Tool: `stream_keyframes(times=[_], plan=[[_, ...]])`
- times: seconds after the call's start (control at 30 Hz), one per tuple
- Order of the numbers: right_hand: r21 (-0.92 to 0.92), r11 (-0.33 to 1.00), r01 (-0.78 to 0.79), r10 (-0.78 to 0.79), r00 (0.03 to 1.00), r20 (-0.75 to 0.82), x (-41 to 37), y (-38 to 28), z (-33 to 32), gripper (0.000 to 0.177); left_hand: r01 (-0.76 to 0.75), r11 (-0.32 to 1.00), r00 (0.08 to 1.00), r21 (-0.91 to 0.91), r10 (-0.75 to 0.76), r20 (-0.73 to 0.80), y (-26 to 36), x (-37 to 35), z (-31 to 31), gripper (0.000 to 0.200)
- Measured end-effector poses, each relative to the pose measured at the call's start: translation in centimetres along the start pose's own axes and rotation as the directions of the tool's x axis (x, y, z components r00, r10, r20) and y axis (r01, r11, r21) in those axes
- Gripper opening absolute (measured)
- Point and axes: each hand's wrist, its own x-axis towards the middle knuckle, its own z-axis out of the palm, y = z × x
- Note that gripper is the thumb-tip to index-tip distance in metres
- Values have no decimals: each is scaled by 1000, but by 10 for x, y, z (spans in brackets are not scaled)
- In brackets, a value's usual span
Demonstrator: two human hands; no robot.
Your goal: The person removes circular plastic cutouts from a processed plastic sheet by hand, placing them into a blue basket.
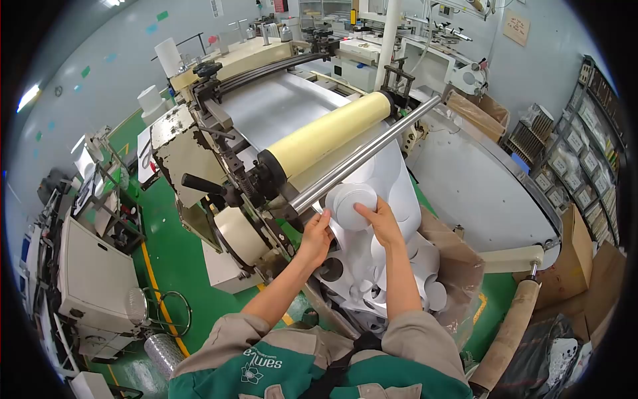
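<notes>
Several thin white round discs (357, 207) are held in a loose, fanned stack in front of me. My right hand (383, 226) grips them from the right, with its thumb lying on the top disc. At their lower left edge, the fingers of my left hand (316, 234) are pinched together; the exact contact is partly hidden. Just beyond the discs runs a shiny metal roller (365, 156), with a yellow roller (329, 136) behind it. A white sheet with round cut-outs (392, 176) hangs down from the rollers.
Below my hands, a plastic-lined box (452, 266) holds crumpled white scrap and loose discs. The machine's black crank handle (203, 184) sticks out at left. A grey panel (478, 193) and a brown wrapped roll (508, 332) stand at right, near cardboard boxes (565, 259).
</notes>
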Motion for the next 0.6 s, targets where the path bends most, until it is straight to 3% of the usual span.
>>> stream_keyframes(times=[0.1,0.23,0.3,0.37,0.43,0.5,0.57,0.6], plan=[[27,997,78,-80,994,72,3,-3,-4,38,22,1000,999,13,-22,45,4,-6,3,24],[487,838,245,-122,955,-270,2,-12,-30,39,-10,1000,998,-16,9,-59,16,-7,12,39],[448,829,335,-190,922,-339,1,-19,-46,41,-10,996,994,-89,0,-110,20,12,-5,37],[334,900,279,-198,946,-257,3,-21,-48,45,-83,993,985,-79,70,-156,18,22,-8,31],[165,959,229,-215,972,-97,6,-29,-28,49,-159,981,984,-115,147,-100,15,27,4,30],[-69,985,160,-164,984,-70,15,-26,-8,48,-99,989,995,-113,95,-39,4,26,1,33],[-235,972,-9,13,1000,16,37,5,-16,46,-76,995,997,-72,76,-5,-10,13,8,33],[-175,976,-133,145,988,61,31,0,-12,42,-48,997,998,-53,46,-47,-14,9,8,33]])
